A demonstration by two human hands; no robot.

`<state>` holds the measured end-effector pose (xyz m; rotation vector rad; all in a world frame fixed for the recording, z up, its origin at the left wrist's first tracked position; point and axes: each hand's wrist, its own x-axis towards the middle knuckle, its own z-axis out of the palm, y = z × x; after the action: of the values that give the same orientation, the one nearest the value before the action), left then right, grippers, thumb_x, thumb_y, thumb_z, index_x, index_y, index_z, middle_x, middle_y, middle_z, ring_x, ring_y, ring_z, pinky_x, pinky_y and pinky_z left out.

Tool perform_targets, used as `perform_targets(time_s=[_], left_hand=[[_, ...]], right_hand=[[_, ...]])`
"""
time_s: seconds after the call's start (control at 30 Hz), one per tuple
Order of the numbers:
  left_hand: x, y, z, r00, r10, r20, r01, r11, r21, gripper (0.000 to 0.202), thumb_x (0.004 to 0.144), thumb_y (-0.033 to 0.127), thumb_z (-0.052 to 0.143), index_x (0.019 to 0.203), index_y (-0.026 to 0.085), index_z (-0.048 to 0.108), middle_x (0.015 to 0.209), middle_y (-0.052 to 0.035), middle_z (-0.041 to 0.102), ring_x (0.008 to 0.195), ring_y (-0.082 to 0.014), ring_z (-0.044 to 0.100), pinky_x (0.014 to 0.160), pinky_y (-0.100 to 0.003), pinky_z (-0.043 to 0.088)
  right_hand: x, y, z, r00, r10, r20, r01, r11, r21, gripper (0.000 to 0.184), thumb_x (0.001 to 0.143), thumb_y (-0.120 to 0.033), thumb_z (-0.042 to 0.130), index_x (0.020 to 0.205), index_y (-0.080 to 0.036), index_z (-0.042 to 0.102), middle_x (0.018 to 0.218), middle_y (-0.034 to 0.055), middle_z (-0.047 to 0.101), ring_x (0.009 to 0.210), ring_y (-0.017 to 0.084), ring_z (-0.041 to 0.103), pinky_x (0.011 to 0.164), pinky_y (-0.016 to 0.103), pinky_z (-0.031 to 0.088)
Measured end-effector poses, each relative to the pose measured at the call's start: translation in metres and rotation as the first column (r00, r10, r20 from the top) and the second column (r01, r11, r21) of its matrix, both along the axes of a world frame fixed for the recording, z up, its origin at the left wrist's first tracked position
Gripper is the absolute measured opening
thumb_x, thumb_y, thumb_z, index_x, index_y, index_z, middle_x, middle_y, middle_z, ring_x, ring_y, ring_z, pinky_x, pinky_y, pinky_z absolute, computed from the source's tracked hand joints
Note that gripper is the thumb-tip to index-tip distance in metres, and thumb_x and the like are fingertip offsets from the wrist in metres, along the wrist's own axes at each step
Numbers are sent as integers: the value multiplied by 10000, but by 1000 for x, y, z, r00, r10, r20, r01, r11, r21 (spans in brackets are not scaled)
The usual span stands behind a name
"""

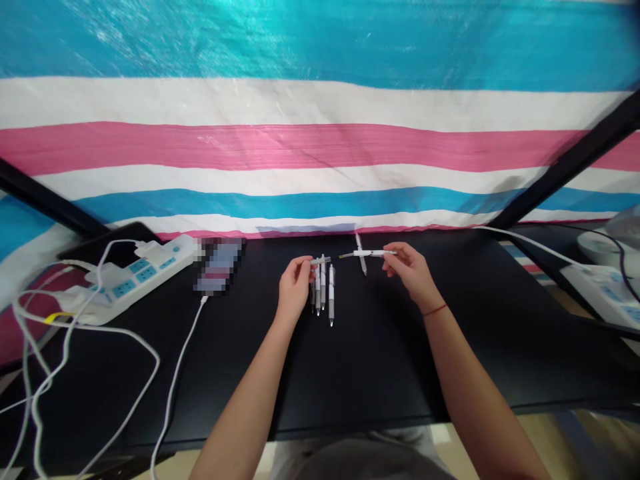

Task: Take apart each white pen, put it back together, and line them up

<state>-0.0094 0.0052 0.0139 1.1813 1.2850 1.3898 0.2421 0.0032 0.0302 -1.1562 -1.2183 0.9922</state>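
Observation:
My left hand (295,283) is closed in a pinch on the grey front section of a pen (323,261). To the right, my right hand (406,267) pinches the far end of the white pen barrel (367,253), which has a clip. A thin dark refill (343,256) spans the gap between the two pen parts. Below and beside my left fingers lie several white-and-grey pens (331,297), roughly side by side, some partly hidden by the hand. One more pen (363,263) lies behind the white barrel, tips pointing away and toward me.
On the black table (360,373), a blurred phone (220,265) with a white charging cable (175,380) lies left. Further left is a white power strip (135,283) with tangled cables. Another power strip (605,293) is at the right. Striped plastic sheeting (320,147) hangs behind.

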Motion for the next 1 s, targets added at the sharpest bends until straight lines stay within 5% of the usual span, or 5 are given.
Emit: perform_targets(time_s=[0.37, 1.0], left_hand=[[-4, 1, 1, 999, 29, 24, -30, 1000, 3, 282, 782, 357, 618, 985, 161, 612, 805, -28, 640, 652, -112, 574, 614, -232, 474], [-1, 1, -2, 1000, -12, 19, 11, 1000, 3, 247, 805, 339, 606, 982, 167, 623, 787, -21, 640, 648, -110, 572, 614, -224, 475]], right_hand=[[4, 3, 0, 985, -123, -119, 119, 992, -35, 334, 711, -377, 734, 957, -187, 613, 774, 25, 655, 589, 112, 559, 468, 217, 432], [-3, 0, -1, 997, -3, -75, 3, 1000, 7, 268, 758, -381, 711, 925, -191, 623, 756, 26, 668, 592, 122, 572, 495, 240, 448]])
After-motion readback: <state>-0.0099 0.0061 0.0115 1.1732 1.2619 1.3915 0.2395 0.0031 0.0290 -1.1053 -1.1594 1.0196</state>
